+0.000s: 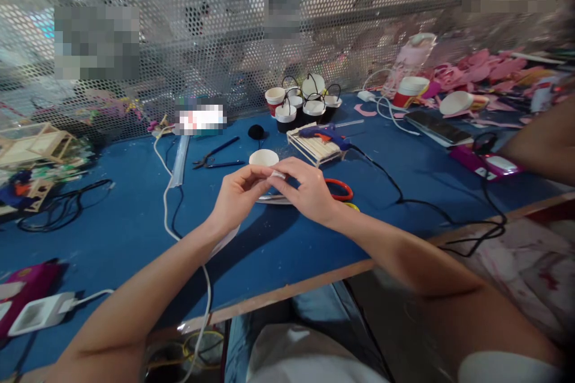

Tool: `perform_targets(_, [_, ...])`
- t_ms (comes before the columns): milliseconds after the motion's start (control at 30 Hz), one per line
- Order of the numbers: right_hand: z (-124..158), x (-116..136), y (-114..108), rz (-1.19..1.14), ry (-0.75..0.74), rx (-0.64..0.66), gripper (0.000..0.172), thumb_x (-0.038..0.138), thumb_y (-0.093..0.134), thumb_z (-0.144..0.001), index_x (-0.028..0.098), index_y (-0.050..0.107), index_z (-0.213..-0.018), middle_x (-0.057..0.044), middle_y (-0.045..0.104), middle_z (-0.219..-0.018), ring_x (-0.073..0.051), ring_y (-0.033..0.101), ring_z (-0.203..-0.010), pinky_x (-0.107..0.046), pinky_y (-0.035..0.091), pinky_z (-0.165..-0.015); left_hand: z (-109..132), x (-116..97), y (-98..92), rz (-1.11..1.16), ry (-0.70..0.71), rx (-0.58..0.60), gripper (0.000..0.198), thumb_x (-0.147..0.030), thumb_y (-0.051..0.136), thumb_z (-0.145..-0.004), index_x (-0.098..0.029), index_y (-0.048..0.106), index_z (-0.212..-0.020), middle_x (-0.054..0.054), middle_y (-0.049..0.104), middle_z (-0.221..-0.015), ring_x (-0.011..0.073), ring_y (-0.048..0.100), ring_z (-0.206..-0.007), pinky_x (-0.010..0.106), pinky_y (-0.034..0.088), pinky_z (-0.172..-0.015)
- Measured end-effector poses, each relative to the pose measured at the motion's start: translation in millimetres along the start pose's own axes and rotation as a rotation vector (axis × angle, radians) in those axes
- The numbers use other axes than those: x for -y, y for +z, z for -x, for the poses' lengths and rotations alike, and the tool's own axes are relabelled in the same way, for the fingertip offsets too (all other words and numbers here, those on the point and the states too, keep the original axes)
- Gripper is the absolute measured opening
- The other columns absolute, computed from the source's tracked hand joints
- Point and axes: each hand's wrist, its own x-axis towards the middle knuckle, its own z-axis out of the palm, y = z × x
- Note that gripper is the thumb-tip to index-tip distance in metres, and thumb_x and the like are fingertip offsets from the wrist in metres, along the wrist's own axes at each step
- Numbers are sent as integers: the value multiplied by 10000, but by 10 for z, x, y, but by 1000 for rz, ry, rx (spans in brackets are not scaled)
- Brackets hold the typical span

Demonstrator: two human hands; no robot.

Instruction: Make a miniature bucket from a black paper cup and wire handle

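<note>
My left hand [238,192] and my right hand [311,190] meet over the blue table [269,245]. Both pinch a small white piece [278,174], possibly paper, between their fingertips; its exact kind is too small to tell. Just behind the fingers stands a white paper cup [264,158], its lower part hidden by my hands. Scissors with a red handle [340,190] lie partly covered by my right hand. Beyond them a blue glue gun [327,134] rests on a small rack of wooden sticks [317,152].
Blue-handled pliers [218,155] and a black ball [256,131] lie farther back. Several cups with black handles [313,109] stand near the perforated metal screen [215,42]. A white cable [166,209] crosses the left side. At right are a phone [433,125] and another person's arm [543,137].
</note>
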Motion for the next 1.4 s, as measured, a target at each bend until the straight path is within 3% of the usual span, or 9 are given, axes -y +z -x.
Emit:
perform_targets(133, [-36, -20, -42, -52, 58, 25, 144, 190, 518, -854, 161, 640, -785, -44, 656, -816, -117, 606, -781, -249, 482, -731, 28, -8, 19, -89, 1, 62, 290, -185, 663, -718, -169, 545, -982, 33, 634, -928, 139, 599, -888, 278, 466, -828])
perform_targets(333, [-169, 4, -265, -56, 103, -90, 145, 215, 538, -843, 171, 668, -797, -35, 695, -850, -132, 633, -806, -268, 494, -749, 42, -239, -65, -249, -160, 192, 153, -280, 585, -784, -145, 524, -826, 0, 588, -754, 81, 571, -567, 216, 454, -574])
perform_targets(567, [-266, 113, -596, -127, 182, -213, 163, 246, 537, -847, 183, 687, -862, -20, 703, -911, -125, 630, -798, -253, 498, -713, 173, -554, -402, -268, -498, 571, 289, -430, 473, -840, -163, 583, -831, -24, 523, -500, 93, 479, -429, 217, 396, -463])
perform_targets(667, [-258, 193, -596, -161, 137, -125, 159, 229, 540, -845, 175, 689, -854, -25, 692, -905, -126, 623, -831, -253, 489, -743, 155, -682, -461, -666, -198, 271, 291, -433, 531, -802, -175, 621, -902, 55, 660, -857, 184, 601, -813, 292, 469, -730])
perform_targets(733, [-252, 262, -549, -148, 83, -3, 150, 218, 553, -836, 167, 694, -833, -30, 665, -863, -124, 608, -813, -253, 480, -727, 126, -744, -388, -659, -13, 74, 355, -417, 533, -809, -183, 563, -1074, 80, 630, -1068, 209, 566, -1004, 327, 446, -856])
perform_targets(833, [-265, 357, -484, -92, 35, 125, 149, 225, 569, -826, 160, 701, -803, -23, 585, -754, -108, 556, -705, -243, 453, -631, 67, -756, -166, -564, 146, 134, 513, -362, 675, -711, -182, 522, -1166, 92, 591, -1173, 214, 538, -1077, 332, 410, -931])
perform_targets(1000, [-365, 425, -502, -173, 45, 148, 122, 222, 574, -816, 159, 678, -800, -3, 587, -719, -97, 545, -687, -229, 441, -616, -85, -708, 59, -365, 102, 122, 277, -341, 693, -698, -156, 667, -902, 45, 682, -856, 161, 611, -795, 279, 472, -750])
perform_targets(1267, [-397, 368, -456, -254, 179, 154, 149, 256, 542, -819, 136, 605, -881, -9, 625, -754, -93, 563, -657, -227, 460, -610, -76, -582, -55, -144, -75, 112, 165, -304, 721, -670, -152, 660, -697, -17, 630, -653, 71, 542, -598, 198, 420, -589])
perform_targets(1400, [-199, 140, -542, 6, 253, 133, 235, 290, 518, -831, 139, 590, -996, -40, 644, -824, -124, 593, -693, -259, 469, -643, -2, -462, -146, -75, -162, 15, 179, -318, 712, -676, -158, 641, -710, -8, 635, -636, 82, 554, -563, 192, 397, -506])
